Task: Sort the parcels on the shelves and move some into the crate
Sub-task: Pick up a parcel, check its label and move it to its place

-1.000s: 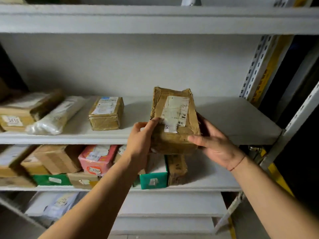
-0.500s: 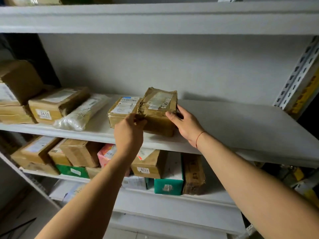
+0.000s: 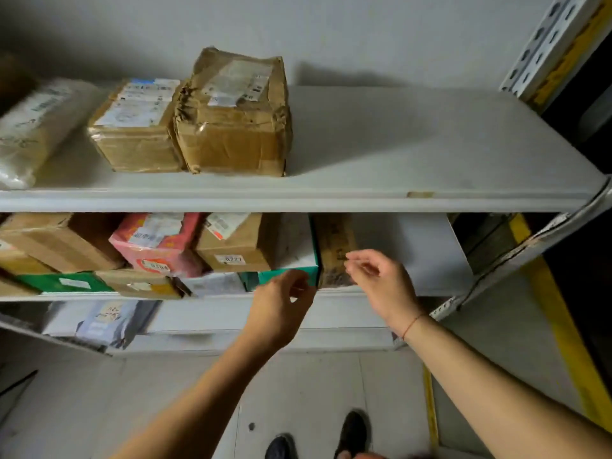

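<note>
A crumpled brown taped parcel (image 3: 233, 120) with a white label sits on the upper shelf (image 3: 397, 167), pressed against a smaller brown parcel (image 3: 135, 127) on its left. Both my hands are lower down, in front of the shelf below. My left hand (image 3: 281, 303) hangs with loosely curled fingers before a white and green box (image 3: 291, 250), holding nothing. My right hand (image 3: 381, 283) is open with relaxed fingers just in front of a dark brown upright parcel (image 3: 332, 246). No crate is in view.
A white plastic mailer (image 3: 29, 127) lies at the upper shelf's left. The lower shelf holds a pink parcel (image 3: 155, 243), a brown box marked 0227 (image 3: 231, 243), more brown and green boxes. A grey mailer (image 3: 106, 319) lies on the bottom shelf. Shelf uprights (image 3: 543, 44) stand right; my shoes (image 3: 351, 432) below.
Both hands set the crumpled parcel on the upper shelf beside the smaller box, let go, and dropped to the shelf below. The view has tilted downward.
</note>
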Available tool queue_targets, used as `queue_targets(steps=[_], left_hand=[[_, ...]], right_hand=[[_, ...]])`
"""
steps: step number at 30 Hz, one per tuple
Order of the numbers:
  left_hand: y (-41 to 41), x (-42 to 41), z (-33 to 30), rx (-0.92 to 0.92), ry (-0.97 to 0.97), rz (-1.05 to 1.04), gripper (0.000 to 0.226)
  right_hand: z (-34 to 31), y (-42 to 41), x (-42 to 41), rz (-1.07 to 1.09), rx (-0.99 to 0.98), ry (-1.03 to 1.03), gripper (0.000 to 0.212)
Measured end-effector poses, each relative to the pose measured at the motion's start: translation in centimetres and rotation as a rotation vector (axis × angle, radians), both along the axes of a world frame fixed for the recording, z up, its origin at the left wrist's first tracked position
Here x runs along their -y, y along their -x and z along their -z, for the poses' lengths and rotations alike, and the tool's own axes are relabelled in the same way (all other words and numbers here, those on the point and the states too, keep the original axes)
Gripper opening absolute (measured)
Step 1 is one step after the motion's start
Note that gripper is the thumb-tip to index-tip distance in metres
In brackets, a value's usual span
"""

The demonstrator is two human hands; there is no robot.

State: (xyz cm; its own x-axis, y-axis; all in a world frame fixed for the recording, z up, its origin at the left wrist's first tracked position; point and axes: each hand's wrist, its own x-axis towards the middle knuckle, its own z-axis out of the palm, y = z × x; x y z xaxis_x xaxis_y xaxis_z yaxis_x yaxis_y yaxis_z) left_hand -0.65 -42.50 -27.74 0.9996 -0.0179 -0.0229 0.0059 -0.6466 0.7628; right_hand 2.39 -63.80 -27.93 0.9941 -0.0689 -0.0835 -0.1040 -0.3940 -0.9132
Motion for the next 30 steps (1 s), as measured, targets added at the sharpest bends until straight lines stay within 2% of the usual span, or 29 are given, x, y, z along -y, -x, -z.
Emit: queue_targets(steps=[3, 6, 9, 12, 16, 20, 23, 25, 27, 29, 30], left_hand=[[-1.4, 2.4, 3.6, -0.172, 0.050, 0.072, 0.034], [-3.1, 4.4, 5.7, -0.276, 0.069, 0.063, 0.038], [-4.5, 5.8, 7.1, -0.306, 0.082, -0.039, 0.034], [-4.7, 6.1, 7.9, -0.321, 0.081, -0.092, 0.037], [-4.4, 5.6, 9.4, -0.372, 0.123, -0.105, 0.041], [-4.5, 5.3, 9.7, -0.405, 0.162, -0.097, 0.031], [-4.1, 5.3, 10.2, -0.427, 0.247, -0.079, 0.021], [-3.8, 5.8, 10.2, -0.459, 0.316, -0.071, 0.038], [-3.4, 6.6, 9.4, -0.553, 0.444, -0.085, 0.067], [-3.0, 7.1, 8.6, -0.748, 0.629, -0.074, 0.097], [-3.0, 7.2, 8.3, -0.844, 0.711, -0.043, 0.103]], right_hand=[[4.8, -1.1, 1.1, 0.098, -0.117, 0.100, 0.024], [7.0, -3.3, 0.8, 0.089, -0.197, 0.192, 0.053], [8.9, -6.6, -0.8, -0.012, -0.233, 0.270, 0.083], [10.7, -8.7, -2.3, -0.001, -0.220, 0.248, 0.100], [12.1, -8.3, -0.8, 0.032, -0.207, 0.132, 0.100], [11.0, -7.9, 1.7, 0.099, -0.214, 0.040, 0.092], [10.7, -5.4, 3.5, 0.203, -0.234, -0.191, 0.091], [10.8, -2.6, 5.0, 0.309, -0.247, -0.357, 0.083], [10.7, 0.3, 6.5, 0.408, -0.267, -0.545, 0.066], [10.0, 2.7, 8.0, 0.384, -0.303, -0.722, 0.054], [9.6, 3.5, 8.4, 0.333, -0.322, -0.798, 0.056]])
